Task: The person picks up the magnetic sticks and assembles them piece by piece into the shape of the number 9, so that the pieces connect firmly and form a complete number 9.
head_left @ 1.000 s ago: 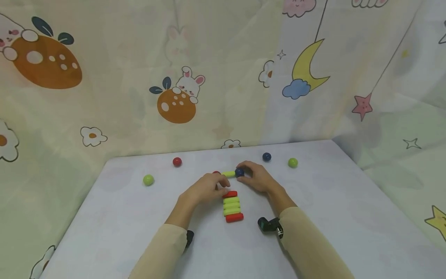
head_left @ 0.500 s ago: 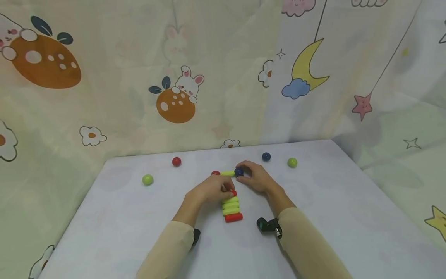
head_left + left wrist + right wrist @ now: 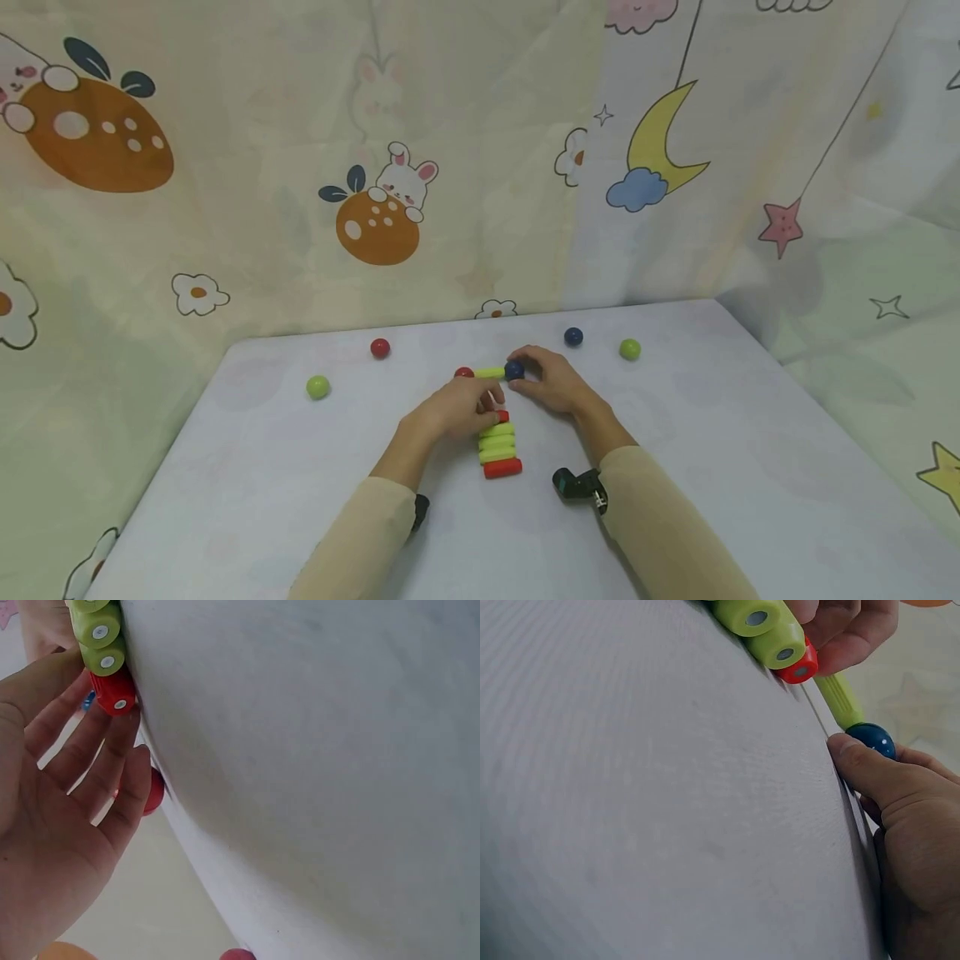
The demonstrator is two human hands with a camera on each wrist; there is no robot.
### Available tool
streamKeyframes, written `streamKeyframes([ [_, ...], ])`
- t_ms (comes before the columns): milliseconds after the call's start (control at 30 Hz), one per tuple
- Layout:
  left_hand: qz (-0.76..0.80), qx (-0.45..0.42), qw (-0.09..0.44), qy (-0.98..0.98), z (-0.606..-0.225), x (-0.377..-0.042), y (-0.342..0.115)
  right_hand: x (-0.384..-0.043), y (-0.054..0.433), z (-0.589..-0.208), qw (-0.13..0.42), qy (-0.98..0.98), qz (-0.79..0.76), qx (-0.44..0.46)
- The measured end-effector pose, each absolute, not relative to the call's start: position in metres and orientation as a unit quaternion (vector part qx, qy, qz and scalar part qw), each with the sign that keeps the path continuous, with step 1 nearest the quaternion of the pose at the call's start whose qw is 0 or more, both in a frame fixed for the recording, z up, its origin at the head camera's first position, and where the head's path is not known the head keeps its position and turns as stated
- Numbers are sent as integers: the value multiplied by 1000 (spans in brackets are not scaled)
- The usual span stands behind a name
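My right hand (image 3: 551,379) pinches a dark blue ball (image 3: 514,370) between thumb and fingers. A yellow-green magnetic rod (image 3: 490,372) runs from that ball to a red ball (image 3: 464,372), which is partly behind my left hand. My left hand (image 3: 457,404) holds the far red magnetic rod (image 3: 116,694) of a row, thumb on the near side and fingertips on the far side. Several yellow-green rods (image 3: 497,442) lie side by side in this row, with another red rod (image 3: 502,468) at its near end. Silver discs show on the rod ends in both wrist views.
Loose balls lie farther back on the white table (image 3: 300,492): a green ball (image 3: 318,387) and a red ball (image 3: 380,348) at left, a blue ball (image 3: 573,337) and a green ball (image 3: 630,349) at right. A printed cloth (image 3: 487,167) hangs behind the table.
My left hand has moved right, onto the far red rod of the row, then stayed nearly still with slight finger movement. My right hand keeps its hold on the blue ball.
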State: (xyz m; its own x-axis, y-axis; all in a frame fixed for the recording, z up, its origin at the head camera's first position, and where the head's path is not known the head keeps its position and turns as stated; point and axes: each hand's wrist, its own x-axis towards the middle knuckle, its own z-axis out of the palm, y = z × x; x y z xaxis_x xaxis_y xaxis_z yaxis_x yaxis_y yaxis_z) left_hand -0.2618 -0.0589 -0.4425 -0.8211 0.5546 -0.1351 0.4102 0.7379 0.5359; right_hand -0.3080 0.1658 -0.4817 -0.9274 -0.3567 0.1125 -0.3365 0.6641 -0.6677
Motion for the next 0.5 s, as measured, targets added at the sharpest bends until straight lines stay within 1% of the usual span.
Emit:
streamKeyframes([
  [133,247,259,145,922,-440,-260,-58,-307,165,-481,11,913,-362,-189],
  [367,231,244,164,927,-435,-259,-57,-307,165,-482,13,912,-365,-186],
  [500,230,246,160,928,-434,-259,-60,-307,166,-483,12,911,-365,-191],
])
